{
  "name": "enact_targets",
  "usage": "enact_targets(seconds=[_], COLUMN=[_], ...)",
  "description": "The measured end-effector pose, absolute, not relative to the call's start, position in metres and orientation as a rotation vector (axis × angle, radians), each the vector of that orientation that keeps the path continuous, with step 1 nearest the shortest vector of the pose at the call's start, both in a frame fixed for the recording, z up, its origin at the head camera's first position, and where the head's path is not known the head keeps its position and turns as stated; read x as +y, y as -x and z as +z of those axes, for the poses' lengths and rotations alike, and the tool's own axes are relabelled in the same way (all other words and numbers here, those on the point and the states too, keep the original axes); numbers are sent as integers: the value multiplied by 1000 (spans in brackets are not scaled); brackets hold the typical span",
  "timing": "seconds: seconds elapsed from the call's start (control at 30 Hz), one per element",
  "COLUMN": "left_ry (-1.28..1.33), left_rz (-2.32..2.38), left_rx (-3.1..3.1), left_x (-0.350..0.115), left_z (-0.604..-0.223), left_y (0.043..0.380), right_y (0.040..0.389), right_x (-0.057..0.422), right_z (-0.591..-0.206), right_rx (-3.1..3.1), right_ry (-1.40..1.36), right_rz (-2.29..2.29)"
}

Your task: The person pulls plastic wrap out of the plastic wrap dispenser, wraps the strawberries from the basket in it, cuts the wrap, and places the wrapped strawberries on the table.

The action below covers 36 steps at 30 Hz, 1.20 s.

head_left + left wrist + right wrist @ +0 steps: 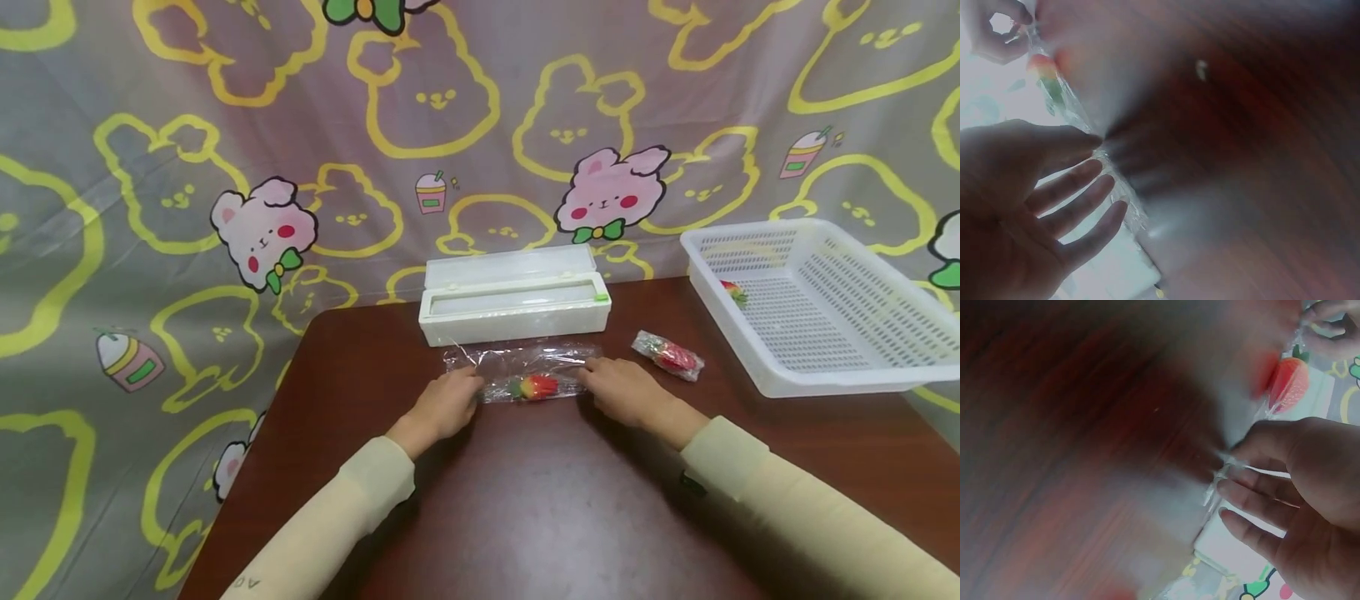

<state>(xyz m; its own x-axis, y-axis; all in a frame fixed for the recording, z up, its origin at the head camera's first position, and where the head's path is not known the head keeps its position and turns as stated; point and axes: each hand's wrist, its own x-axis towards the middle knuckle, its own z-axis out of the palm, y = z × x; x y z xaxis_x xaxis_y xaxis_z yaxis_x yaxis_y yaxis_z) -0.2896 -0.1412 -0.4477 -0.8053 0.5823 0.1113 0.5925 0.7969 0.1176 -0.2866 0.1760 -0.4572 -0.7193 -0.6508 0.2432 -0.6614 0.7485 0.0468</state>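
A red toy-like strawberry (538, 387) with green leaves lies on a sheet of clear plastic wrap (517, 358) on the table. My left hand (446, 402) pinches the wrap's left end between thumb and index finger, beyond the strawberry's leafy end. At the right end, my right hand (622, 392) pinches the film the same way, its other fingers spread in the right wrist view. The film folds partly over the strawberry (1289, 384) near its front edge. Just behind the sheet stands a white plastic wrap dispenser (517, 323) with its lid raised.
Right of my right hand lies a second strawberry (670, 354) rolled in film. A white slotted basket (847, 385) stands at the table's right, with another strawberry (733, 293) inside by its left wall. A patterned curtain (480, 175) hangs behind the brown table (510, 517).
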Motion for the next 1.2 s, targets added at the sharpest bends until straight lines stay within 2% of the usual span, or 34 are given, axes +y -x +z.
enact_targets(seconds=[0.4, 0.83, 1.2], left_ry=[888, 834, 724], left_rz=[-326, -821, -880], left_rx=[-2863, -2851, -2891], left_x=[-168, -188, -183], left_z=[-457, -458, -453], left_y=[299, 316, 341], right_y=[295, 314, 340], right_x=[186, 214, 207], right_z=[-457, -454, -444], right_rx=[-2754, -2809, -2983], right_ry=[-979, -1036, -546], right_rz=[148, 737, 1005])
